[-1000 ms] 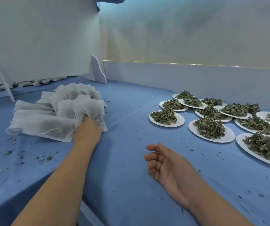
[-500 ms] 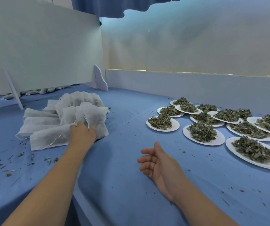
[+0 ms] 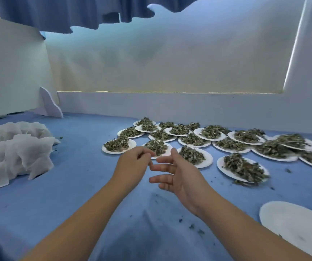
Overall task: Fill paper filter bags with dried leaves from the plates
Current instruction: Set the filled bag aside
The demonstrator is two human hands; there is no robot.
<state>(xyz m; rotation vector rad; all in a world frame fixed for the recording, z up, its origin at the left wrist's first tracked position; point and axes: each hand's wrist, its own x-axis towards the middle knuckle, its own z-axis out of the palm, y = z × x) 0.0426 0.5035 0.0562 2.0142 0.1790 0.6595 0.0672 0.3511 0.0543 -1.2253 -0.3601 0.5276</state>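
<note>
**Blue desk, two hands at its middle**

White paper filter bags point(image 3: 16, 147) lay heaped at nine o'clock on the cloth-covered desk point(image 3: 80, 189). Plates point(image 3: 172, 133) of dried leaves point(image 3: 243, 166) crowded from twelve to three o'clock. A bare plate point(image 3: 292, 221) sat at four o'clock. The left hand point(image 3: 132, 163) hovered mid-desk, fingers curled inward, nothing visible in them. The right hand point(image 3: 185, 176), just beside it, had its fingers spread and empty.

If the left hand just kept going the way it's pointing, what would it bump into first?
Most likely the leaves on the nearest plate, right ahead of the left hand. Its curled fingers overlap that plate's near rim in the picture, though its height above is unclear.
</note>
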